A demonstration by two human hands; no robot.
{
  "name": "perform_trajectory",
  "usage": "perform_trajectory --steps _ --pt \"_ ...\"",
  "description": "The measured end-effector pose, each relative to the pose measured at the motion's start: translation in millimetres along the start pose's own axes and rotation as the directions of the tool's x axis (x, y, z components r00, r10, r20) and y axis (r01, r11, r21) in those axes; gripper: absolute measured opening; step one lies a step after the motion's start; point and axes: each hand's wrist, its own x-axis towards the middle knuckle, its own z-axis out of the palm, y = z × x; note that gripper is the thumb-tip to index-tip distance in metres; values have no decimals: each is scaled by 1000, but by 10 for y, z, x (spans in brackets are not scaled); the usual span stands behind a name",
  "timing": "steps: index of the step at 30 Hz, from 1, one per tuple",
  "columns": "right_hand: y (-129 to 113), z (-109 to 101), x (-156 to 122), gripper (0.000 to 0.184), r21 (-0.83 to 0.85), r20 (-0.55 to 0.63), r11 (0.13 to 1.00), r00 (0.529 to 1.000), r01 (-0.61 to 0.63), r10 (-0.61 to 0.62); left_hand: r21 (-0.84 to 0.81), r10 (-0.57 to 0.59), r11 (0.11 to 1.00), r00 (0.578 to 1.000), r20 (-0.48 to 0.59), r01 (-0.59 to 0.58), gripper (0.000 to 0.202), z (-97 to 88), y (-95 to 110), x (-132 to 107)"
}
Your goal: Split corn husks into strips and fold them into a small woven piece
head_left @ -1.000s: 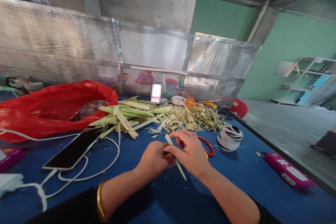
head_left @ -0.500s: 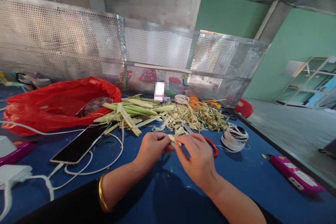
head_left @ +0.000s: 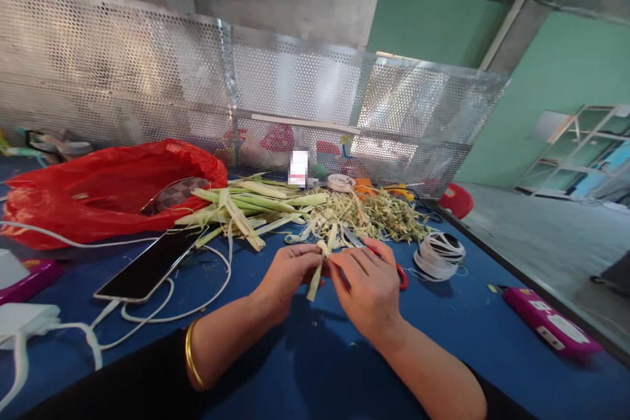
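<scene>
Between my two hands is a pale corn husk strip (head_left: 315,281), folded or knotted at its top, with one end hanging down toward me. My left hand (head_left: 290,275) pinches it from the left, fingers closed. From the other side, the fingertips of my right hand (head_left: 367,282) press on the same husk. Scissors with red handles (head_left: 402,277) lie partly hidden behind my right hand, blades toward the pile. Just beyond my hands are green and pale husks (head_left: 256,200) and a heap of dried plant scraps (head_left: 384,213).
A spool of white string (head_left: 439,256) stands right of my hands; a purple power strip (head_left: 551,320) lies farther right. On the left are a phone (head_left: 147,269) with white cables and a red plastic bag (head_left: 98,190). A perforated metal screen (head_left: 295,85) borders the table's far side.
The husk between my fingers has turned, so a strip now hangs down toward me and another end points up. Both hands stay in nearly the same place.
</scene>
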Motion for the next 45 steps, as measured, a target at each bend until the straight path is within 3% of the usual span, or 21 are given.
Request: perform_trajectory --steps 4,10,16,19,22,25,28,32,36,41,45 --pt "13 5 8 15 -12 35 1000 999 29 -29 -81 7 997 999 50 -3 17 -35 -18 9" --pt "7 28 -8 13 -6 55 999 997 53 -52 -96 -6 995 1000 -2 6 31 -53 -43 49" --pt "-24 78 -61 21 42 136 961 951 273 -276 -153 -15 988 1000 -8 14 37 -50 -48 58" --pt "-48 87 -78 19 50 130 948 939 314 -318 -146 -1 989 1000 -13 -1 39 -45 -53 49" --pt "-57 61 -58 14 112 71 972 974 206 -215 -114 0 993 999 -35 -4 42 -39 -45 35" --pt "-21 42 -16 7 240 19 967 996 -85 83 -63 -30 998 999 -42 27 42 -41 -20 25" --pt "56 65 15 14 357 114 863 934 -357 339 -4 -27 1000 999 -45 27 37 -47 13 15" --pt "146 123 26 24 442 351 669 802 -597 484 12 -9 1000 1000 -13 9 35 -51 34 4" --pt "168 160 29 27 481 463 516 705 -709 537 76 35 996 999 25 -37 36 -46 5 16" --pt "128 169 31 25 543 555 291 597 -788 579 142 100 985 994 -39 -93 36 -47 -45 45" --pt "91 144 62 24 545 675 47 471 -837 567 107 79 992 994 -78 -71 36 -68 -64 63"
